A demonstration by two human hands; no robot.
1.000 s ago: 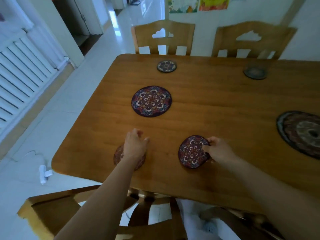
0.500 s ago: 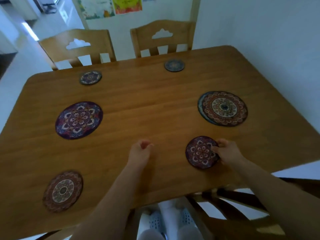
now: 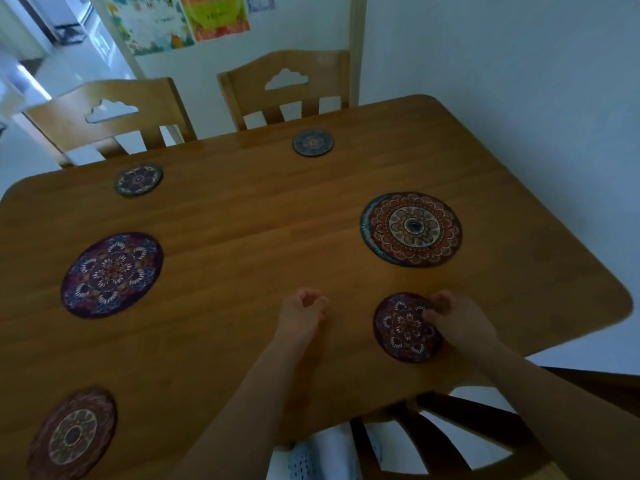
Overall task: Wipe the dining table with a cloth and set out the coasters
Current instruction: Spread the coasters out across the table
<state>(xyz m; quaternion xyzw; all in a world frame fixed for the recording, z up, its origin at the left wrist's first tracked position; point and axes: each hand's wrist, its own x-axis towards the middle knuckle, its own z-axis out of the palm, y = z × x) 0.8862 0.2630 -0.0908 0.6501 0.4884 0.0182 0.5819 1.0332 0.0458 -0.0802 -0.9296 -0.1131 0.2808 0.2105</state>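
Head view, looking down on the wooden dining table (image 3: 263, 216); directions were taken from the table's centre. Six round patterned pieces were noted on the top. The small purple coaster (image 3: 403, 329) was recorded at about 5 o'clock, near the front edge; whether it lay fully flat could not be told. The right hand (image 3: 459, 322) was seen at that coaster's 3 o'clock rim, fingers curled and pinching the rim, with one digit laid over the patterned face. The left hand (image 3: 301, 315) was found at 6 o'clock on bare wood, near the coaster's 9 o'clock side but apart from it; its fingers were loosely curled inward and nothing was held. A large red-and-cream mat (image 3: 412, 229) was logged at 3 o'clock, beyond the right hand. A large purple mat (image 3: 111, 274) was logged at 9 o'clock. A small blue coaster (image 3: 313, 142) was recorded at 12 o'clock and a small dark coaster (image 3: 138, 179) at about 10 o'clock, both near the far edge. A brown-and-cream coaster (image 3: 72, 434) was observed at 7 o'clock, near the front left corner, somewhat blurred. No two pieces were seen touching. Two wooden chairs with cloud-shaped cut-outs were noted behind the far edge: the left chair (image 3: 114, 112) at 11 o'clock and the right chair (image 3: 287, 81) at 12 o'clock. A third chair back (image 3: 450, 427) was seen below the front edge at 5 o'clock. Coloured posters (image 3: 187, 19) were seen on the wall beyond.
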